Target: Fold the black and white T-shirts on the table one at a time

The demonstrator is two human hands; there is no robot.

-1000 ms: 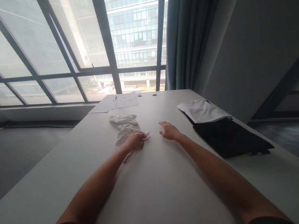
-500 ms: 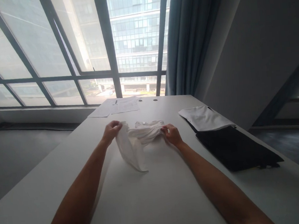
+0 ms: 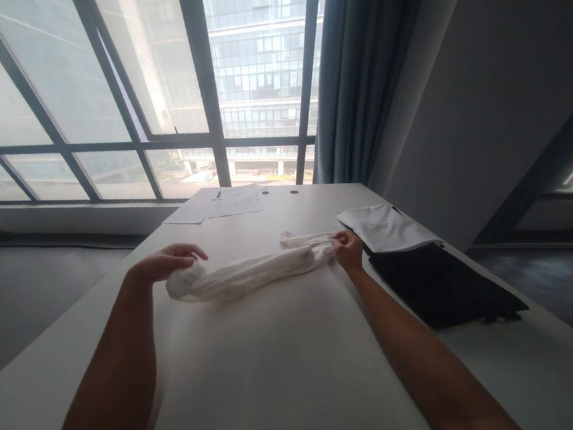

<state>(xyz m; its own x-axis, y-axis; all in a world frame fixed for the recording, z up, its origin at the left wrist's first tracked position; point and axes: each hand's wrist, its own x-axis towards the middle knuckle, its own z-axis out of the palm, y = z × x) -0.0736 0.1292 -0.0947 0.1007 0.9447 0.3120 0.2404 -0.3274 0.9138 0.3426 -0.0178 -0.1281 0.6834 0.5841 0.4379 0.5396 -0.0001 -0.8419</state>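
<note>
A white garment [image 3: 256,271] is stretched into a long bunched roll just above the white table [image 3: 280,376]. My left hand [image 3: 163,262] grips its left end, fingers curled over the cloth. Pinching the right end is my right hand [image 3: 347,250], close to the folded clothes at the right. The cloth sags slightly between the two hands.
A folded white garment [image 3: 388,226] lies on a folded black one [image 3: 443,288] at the table's right side. Loose papers [image 3: 215,206] sit at the far edge near two cable holes. Big windows and a blue curtain [image 3: 358,68] stand behind the table.
A second ago the garment lay crumpled under my left hand and my right hand was flat. Both hands then lifted it and have moved apart, stretching it sideways.
</note>
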